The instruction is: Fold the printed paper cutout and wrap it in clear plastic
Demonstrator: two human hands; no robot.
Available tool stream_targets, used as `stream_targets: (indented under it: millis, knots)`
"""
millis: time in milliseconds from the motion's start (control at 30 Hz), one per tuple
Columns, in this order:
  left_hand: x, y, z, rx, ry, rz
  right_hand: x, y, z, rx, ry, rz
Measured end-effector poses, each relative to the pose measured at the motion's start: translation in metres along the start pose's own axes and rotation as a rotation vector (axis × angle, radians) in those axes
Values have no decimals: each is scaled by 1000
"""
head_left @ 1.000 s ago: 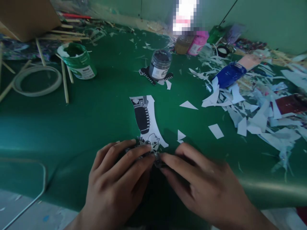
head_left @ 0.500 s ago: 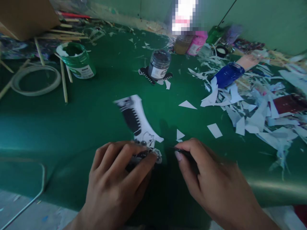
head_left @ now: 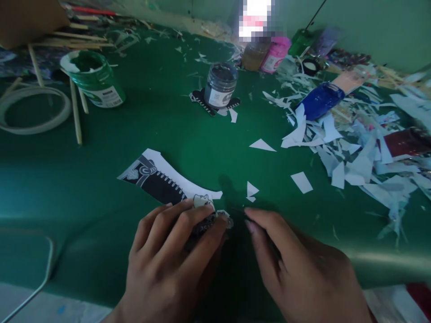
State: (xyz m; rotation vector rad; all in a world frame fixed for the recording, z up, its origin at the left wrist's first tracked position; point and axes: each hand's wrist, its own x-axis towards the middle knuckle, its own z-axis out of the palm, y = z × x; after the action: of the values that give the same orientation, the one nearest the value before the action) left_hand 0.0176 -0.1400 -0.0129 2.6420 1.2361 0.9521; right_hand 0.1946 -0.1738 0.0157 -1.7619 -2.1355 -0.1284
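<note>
My left hand [head_left: 168, 260] presses its fingertips on the near end of a black-and-white printed paper cutout [head_left: 158, 179] that lies flat on the green table cover [head_left: 134, 130], its long part pointing up and left. My right hand [head_left: 296, 264] rests just right of it, fingers curled, with something thin and dark under the fingertips that I cannot make out. A small gap separates the two hands.
An open green paint tub [head_left: 92, 78] and wooden sticks [head_left: 74, 112] lie at the far left beside a tape ring [head_left: 32, 110]. A small dark jar [head_left: 219, 84] stands mid-table on a cutout. A blue bottle [head_left: 319, 101] and several paper scraps [head_left: 353, 161] fill the right side.
My left hand has swung the paper cutout counter-clockwise, from pointing away from me to pointing left. My right hand has drawn back from the cutout's near end.
</note>
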Motion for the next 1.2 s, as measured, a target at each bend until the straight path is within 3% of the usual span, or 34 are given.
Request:
stream_targets:
  millis: [433, 600, 833, 1200]
  knots:
    - [2, 1, 2, -23, 35, -48, 1, 5, -1, 6, -25, -89]
    - [5, 0, -3, -30, -22, -28, 1, 10, -5, -38, -94, -134]
    - [6, -2, -4, -24, -31, -18, 1, 21, -1, 8, -41, -187]
    - [6, -2, -4, -28, -21, -3, 4, 15, -9, -72, -118, -234]
